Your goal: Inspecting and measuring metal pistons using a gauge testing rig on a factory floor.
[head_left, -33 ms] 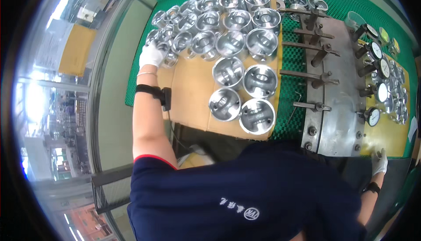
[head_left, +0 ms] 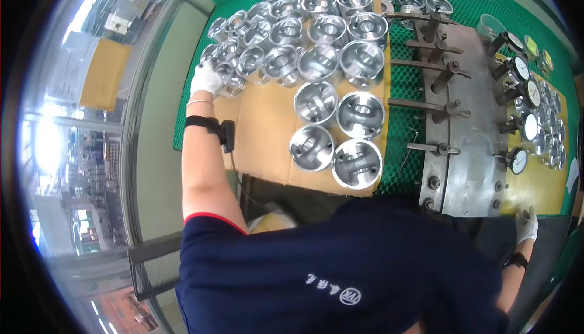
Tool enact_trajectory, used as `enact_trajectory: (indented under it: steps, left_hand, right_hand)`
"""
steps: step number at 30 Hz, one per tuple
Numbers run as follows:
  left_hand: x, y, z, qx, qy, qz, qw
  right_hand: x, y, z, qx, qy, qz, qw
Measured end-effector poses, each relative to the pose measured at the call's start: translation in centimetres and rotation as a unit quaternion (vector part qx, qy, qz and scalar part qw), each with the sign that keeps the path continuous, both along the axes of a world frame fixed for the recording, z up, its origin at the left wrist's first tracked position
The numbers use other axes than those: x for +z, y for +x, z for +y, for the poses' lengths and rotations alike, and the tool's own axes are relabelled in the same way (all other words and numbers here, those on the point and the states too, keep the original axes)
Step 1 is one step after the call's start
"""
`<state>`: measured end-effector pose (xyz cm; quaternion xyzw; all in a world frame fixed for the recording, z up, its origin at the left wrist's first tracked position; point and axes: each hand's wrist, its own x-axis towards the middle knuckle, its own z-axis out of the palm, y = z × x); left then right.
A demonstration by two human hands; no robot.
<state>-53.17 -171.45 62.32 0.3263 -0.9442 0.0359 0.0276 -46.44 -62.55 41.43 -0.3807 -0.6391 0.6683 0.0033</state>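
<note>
My left hand (head_left: 207, 81), in a white glove, reaches to the left edge of a group of shiny metal pistons (head_left: 319, 62). Its fingers are closed around the side of a small-looking piston (head_left: 223, 73) there; the fingertips are partly hidden. Most of the pistons stand with their hollow ends up on a brown cardboard sheet (head_left: 264, 136). Far to the right, my gloved right hand (head_left: 527, 225) rests at the front edge of a yellow board (head_left: 535, 195), fingers apart and holding nothing that I can see.
A metal fixture (head_left: 471, 176) with bars and several dial gauges (head_left: 519, 161) stands right of the cardboard. Behind the gauges, more pistons (head_left: 555, 145) sit on the yellow board. Green mesh matting (head_left: 401, 173) covers the bench. A window frame (head_left: 126, 127) runs along the left.
The whole view has shifted very slightly. My left hand keeps its place at the same piston, and my right hand stays at the board's edge.
</note>
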Motion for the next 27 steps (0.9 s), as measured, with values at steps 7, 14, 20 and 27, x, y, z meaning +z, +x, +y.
enact_trajectory:
  steps: [7,14,20,27]
  left_hand:
    - [-4.9,-5.0,-9.7,-0.081,0.086,-0.120,0.986]
    - [-5.0,-5.0,-9.2,-0.062,0.059,-0.090,0.992]
    - [-2.8,0.4,-6.7,-0.068,0.139,-0.074,0.985]
    - [-2.5,-0.5,-5.5,-0.084,0.121,-0.088,0.985]
  right_hand:
    - [3.6,4.1,-1.7,0.173,0.270,-0.008,0.947]
    - [3.8,3.3,-0.2,0.185,0.217,-0.015,0.958]
    - [4.3,1.1,-5.7,0.008,-0.011,-0.014,1.000]
    - [0.2,3.3,1.3,0.189,0.210,0.024,0.959]
